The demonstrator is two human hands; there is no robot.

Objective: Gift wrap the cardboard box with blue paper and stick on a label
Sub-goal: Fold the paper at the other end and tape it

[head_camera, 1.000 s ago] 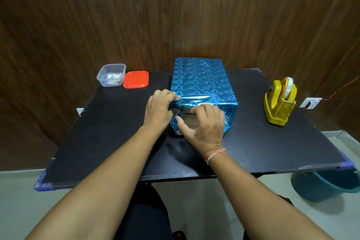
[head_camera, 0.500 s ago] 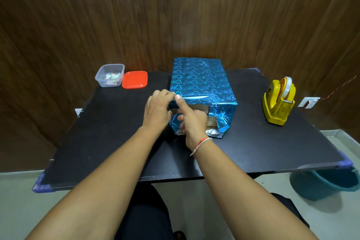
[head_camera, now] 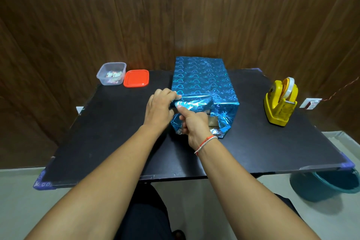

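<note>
Head view: the cardboard box wrapped in shiny blue heart-patterned paper (head_camera: 202,82) lies mid-surface on the black surface (head_camera: 109,132), its long axis running away from the person toward the wooden wall, its open near end facing them with bare cardboard showing. The left hand (head_camera: 158,109) pinches the paper at the near left top corner; the right hand (head_camera: 194,122), its fingers curled, grips the loose flap just beside it. A clear plastic tub holding small slips (head_camera: 111,73), their print unreadable, sits far left beside a red square lid (head_camera: 136,78). A yellow tape dispenser (head_camera: 280,101) stands well right.
</note>
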